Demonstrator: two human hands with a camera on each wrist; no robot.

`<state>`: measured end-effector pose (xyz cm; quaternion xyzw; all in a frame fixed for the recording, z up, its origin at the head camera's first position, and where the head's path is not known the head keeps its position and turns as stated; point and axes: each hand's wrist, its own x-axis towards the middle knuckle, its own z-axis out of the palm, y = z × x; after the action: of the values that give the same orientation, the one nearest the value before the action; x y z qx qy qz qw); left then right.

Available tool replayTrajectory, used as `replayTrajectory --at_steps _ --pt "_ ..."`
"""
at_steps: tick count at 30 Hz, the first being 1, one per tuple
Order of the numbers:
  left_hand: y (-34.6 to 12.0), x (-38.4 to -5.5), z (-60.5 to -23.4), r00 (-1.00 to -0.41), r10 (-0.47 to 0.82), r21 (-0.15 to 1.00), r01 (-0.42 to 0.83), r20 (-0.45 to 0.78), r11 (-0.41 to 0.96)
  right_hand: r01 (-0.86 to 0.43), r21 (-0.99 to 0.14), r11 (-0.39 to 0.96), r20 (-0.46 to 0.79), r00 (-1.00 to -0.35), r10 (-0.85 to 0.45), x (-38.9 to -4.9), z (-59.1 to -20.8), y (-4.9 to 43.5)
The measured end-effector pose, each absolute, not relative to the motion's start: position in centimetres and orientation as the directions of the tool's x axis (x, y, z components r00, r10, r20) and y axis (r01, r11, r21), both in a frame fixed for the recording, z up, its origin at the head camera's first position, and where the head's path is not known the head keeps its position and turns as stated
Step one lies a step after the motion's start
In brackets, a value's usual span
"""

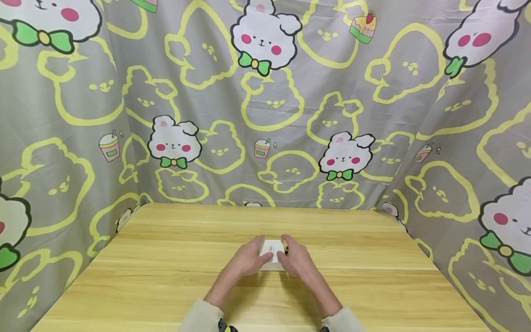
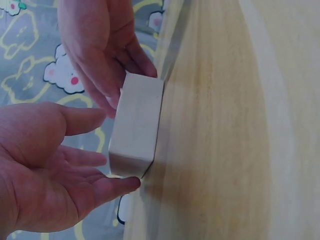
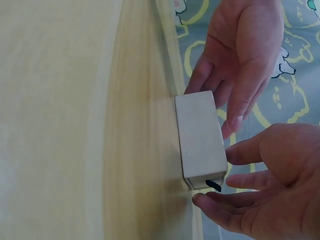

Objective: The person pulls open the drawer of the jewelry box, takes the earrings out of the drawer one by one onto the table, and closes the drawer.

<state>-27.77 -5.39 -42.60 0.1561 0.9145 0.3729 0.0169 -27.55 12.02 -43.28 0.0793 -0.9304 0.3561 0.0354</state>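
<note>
A small white box (image 1: 271,246) with fine print on its top sits on the wooden table, between my two hands. My left hand (image 1: 250,258) is at its left end, thumb over the top and fingers extended along the side. In the left wrist view the left thumb (image 2: 87,120) stands slightly apart from the box (image 2: 137,117). At the other end is my right hand (image 1: 295,258), its fingers loosely spread and its thumb tip right at the box's edge. A black tab (image 3: 214,185) sticks out from the box's right end in the right wrist view.
The light wood table (image 1: 166,258) stretches out around the hands. Grey curtains (image 1: 224,101) with rabbit faces and yellow outlines hang behind it and along both sides. Beige sleeves (image 1: 202,317) cover the forearms, with a black and yellow wrist strap (image 1: 226,326) at the left one.
</note>
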Motion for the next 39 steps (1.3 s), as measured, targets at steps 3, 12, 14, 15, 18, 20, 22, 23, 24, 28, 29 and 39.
replayTrajectory --at_steps 3,12,14,15,18,20,22,23,24,28,29,39 --pt "-5.21 -27.87 -42.76 -0.947 0.302 0.675 0.292 0.106 0.677 -0.182 -0.660 0.729 0.130 -0.983 -0.127 -27.69 -43.43 12.00" --pt "-5.06 -27.94 -43.20 -0.941 0.312 0.654 0.321 0.135 0.685 -0.198 -0.694 0.692 0.125 -0.980 -0.155 -27.79 -43.54 12.05" --pt "-5.08 -27.89 -43.13 -0.941 0.310 0.654 0.318 0.132 0.686 -0.205 -0.698 0.687 0.129 -0.979 -0.160 -27.86 -43.65 12.04" --pt "-5.09 -27.86 -43.08 -0.942 0.309 0.655 0.316 0.130 0.687 -0.206 -0.700 0.683 0.131 -0.978 -0.161 -27.88 -43.67 12.04" --pt "-5.10 -27.86 -43.03 -0.944 0.307 0.658 0.309 0.123 0.687 -0.212 -0.705 0.676 0.138 -0.977 -0.163 -27.95 -43.71 12.02" --pt "-5.09 -27.86 -42.98 -0.944 0.308 0.657 0.309 0.122 0.688 -0.211 -0.709 0.673 0.140 -0.977 -0.159 -27.96 -43.71 12.02" --pt "-5.06 -27.85 -42.95 -0.943 0.311 0.654 0.312 0.122 0.689 -0.209 -0.713 0.669 0.141 -0.978 -0.156 -28.01 -43.76 12.02" --pt "-5.04 -27.84 -42.93 -0.942 0.312 0.652 0.313 0.121 0.691 -0.214 -0.712 0.669 0.146 -0.977 -0.158 -28.01 -43.73 12.03" --pt "-5.02 -27.82 -42.90 -0.942 0.312 0.650 0.314 0.122 0.692 -0.213 -0.712 0.669 0.145 -0.977 -0.157 -28.02 -43.73 12.04" --pt "-4.95 -27.81 -43.01 -0.944 0.309 0.645 0.306 0.112 0.700 -0.213 -0.713 0.668 0.141 -0.977 -0.161 -27.98 -43.75 12.13" --pt "-4.94 -27.81 -43.03 -0.945 0.309 0.647 0.304 0.110 0.699 -0.215 -0.712 0.668 0.141 -0.976 -0.164 -27.98 -43.75 12.15" --pt "-4.90 -27.85 -43.06 -0.946 0.307 0.660 0.295 0.101 0.691 -0.220 -0.720 0.658 0.139 -0.975 -0.174 -28.02 -43.80 12.30"
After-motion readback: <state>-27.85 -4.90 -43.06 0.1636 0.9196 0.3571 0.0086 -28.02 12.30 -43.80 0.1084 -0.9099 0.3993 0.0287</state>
